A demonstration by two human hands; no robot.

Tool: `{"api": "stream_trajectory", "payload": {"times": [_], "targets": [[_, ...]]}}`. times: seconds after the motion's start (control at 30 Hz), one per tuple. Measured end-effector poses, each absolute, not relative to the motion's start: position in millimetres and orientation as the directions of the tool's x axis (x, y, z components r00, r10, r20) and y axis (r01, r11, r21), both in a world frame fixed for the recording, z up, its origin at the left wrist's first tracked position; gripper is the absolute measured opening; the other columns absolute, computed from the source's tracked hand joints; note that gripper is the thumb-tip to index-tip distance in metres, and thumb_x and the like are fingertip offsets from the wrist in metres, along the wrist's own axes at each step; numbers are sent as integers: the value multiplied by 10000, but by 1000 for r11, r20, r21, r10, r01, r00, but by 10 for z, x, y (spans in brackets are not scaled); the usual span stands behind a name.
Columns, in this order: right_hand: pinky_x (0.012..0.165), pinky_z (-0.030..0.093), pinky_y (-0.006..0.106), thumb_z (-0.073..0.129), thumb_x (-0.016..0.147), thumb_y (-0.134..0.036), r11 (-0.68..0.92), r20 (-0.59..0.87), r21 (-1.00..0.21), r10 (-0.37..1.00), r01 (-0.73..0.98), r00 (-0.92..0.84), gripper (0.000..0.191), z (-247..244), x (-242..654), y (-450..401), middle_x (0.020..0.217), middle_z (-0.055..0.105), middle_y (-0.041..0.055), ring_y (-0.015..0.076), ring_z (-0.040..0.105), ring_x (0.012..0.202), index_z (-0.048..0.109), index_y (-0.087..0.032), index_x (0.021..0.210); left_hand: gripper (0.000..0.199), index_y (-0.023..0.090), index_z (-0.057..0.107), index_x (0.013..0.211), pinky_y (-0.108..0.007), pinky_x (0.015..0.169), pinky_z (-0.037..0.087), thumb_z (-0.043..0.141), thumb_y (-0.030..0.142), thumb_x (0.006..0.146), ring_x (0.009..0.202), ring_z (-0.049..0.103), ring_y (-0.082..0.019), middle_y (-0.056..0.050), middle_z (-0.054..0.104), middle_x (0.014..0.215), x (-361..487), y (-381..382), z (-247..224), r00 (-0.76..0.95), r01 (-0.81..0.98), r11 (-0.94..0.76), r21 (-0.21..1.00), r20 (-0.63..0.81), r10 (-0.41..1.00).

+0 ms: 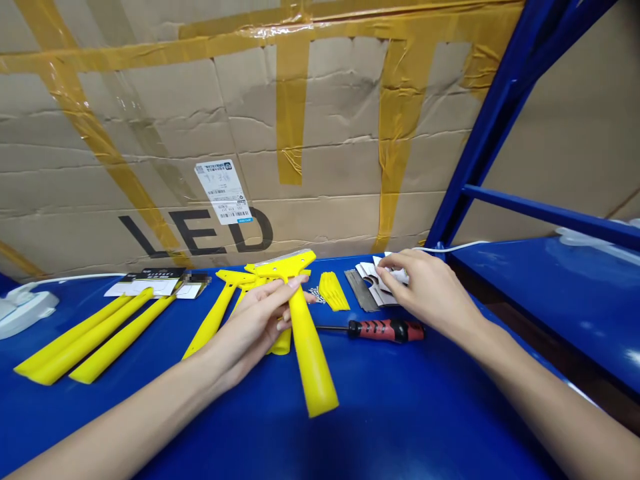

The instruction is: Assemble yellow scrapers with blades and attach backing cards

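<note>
Currently, our left hand [257,317] is pinching a yellow scraper [313,360] above the blue surface [400,407]; our right hand [433,290], its fingers curled, is reaching the white cards [381,287] near the far edge.

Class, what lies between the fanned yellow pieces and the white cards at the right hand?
Grey strips lie between the yellow pieces and the white cards, as the head view shows.

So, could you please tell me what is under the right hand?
White cards show partly beneath the right hand, with grey strips beside them. What its fingers and palm cover cannot be seen.
</note>
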State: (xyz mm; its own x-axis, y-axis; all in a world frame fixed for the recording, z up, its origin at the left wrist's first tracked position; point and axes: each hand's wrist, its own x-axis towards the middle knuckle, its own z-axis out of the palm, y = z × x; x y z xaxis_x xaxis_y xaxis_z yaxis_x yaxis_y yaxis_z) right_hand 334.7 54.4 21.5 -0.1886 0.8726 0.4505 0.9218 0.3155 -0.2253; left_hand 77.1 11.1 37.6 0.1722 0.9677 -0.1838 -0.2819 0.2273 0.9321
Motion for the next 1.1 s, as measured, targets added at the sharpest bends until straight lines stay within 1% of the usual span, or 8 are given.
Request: {"api": "stream_trajectory", "payload": {"times": [0.1, 0.2, 0.37, 0.5, 0.6, 0.73, 0.93, 1.1], "targets": [[799, 484, 413, 570, 932, -360, 197, 317, -175, 939, 965, -134, 380, 166, 3401, 578, 1090, 763, 139, 356, 687, 1028, 709, -168, 1230, 375, 56, 758, 1006, -116, 511, 392, 876, 291, 738, 570, 435, -28, -120, 746, 919, 849, 147, 352, 171, -339, 210, 917, -159, 972], [800, 498, 433, 599, 906, -357, 157, 213, -133, 969, 979, -126, 461, 139, 3406, 584, 1072, 774, 148, 374, 707, 1000, 663, -193, 1331, 303, 74, 756, 1015, -130, 575, 455, 847, 222, 767, 628, 503, -51, -130, 743, 942, 910, 174, 295, 134, -361, 193, 912, -154, 979], [841, 513, 406, 602, 902, -369, 202, 250, -197, 956, 959, -150, 412, 205, 3437, 578, 1081, 781, 122, 339, 716, 1021, 707, -206, 1266, 219, 97, 760, 1024, -141, 594, 493, 782, 219, 843, 661, 543, -64, -107, 714, 960, 926, 178, 222, 105, -368, 189, 911, -161, 981], [862, 505, 405, 464, 971, -374, 105, 328, -281, 945, 954, -7, 372, 254, 3537, 607, 1076, 782, 103, 327, 715, 1036, 735, -211, 1166, 244, 93, 760, 1043, -140, 589, 502, 786, 224, 839, 658, 541, -67, -67, 674, 885, 918, 166, 255, 96, -370, 180, 911, -155, 983], [805, 510, 434, 446, 971, -422, 8, 235, -254, 970, 967, 54, 407, 203, 3613, 663, 1070, 778, 119, 364, 714, 1018, 716, -221, 1200, 252, 102, 763, 1022, -135, 554, 487, 816, 206, 799, 649, 534, -68, -52, 660, 868, 925, 151, 305, 93, -357, 152, 922, -127, 988], [823, 521, 430, 625, 848, -359, 51, 162, -176, 986, 983, -22, 523, 111, 3664, 729, 1071, 774, 139, 374, 708, 1039, 640, -199, 1345, 291, 109, 773, 985, -126, 552, 482, 871, 182, 720, 641, 524, -62, -29, 645, 841, 925, 128, 333, 115, -352, 145, 925, -111, 987], [802, 531, 426, 556, 840, -164, 69, 245, -112, 969, 991, -40, 468, 261, 3641, 642, 999, 784, 138, 377, 726, 999, 662, -182, 1295, 288, 111, 758, 1019, -138, 594, 499, 842, 254, 783, 659, 537, -67, -29, 645, 845, 894, 110, 346, 105, -346, 151, 926, -122, 987], [758, 541, 472, 529, 809, -34, 79, 490, -77, 871, 994, -31, 397, 419, 3646, 530, 948, 779, 173, 429, 727, 924, 742, -143, 1126, 214, 81, 757, 1027, -146, 595, 513, 779, 187, 843, 651, 557, -66, -49, 668, 879, 868, 119, 385, 52, -394, 150, 907, -140, 989]]}}
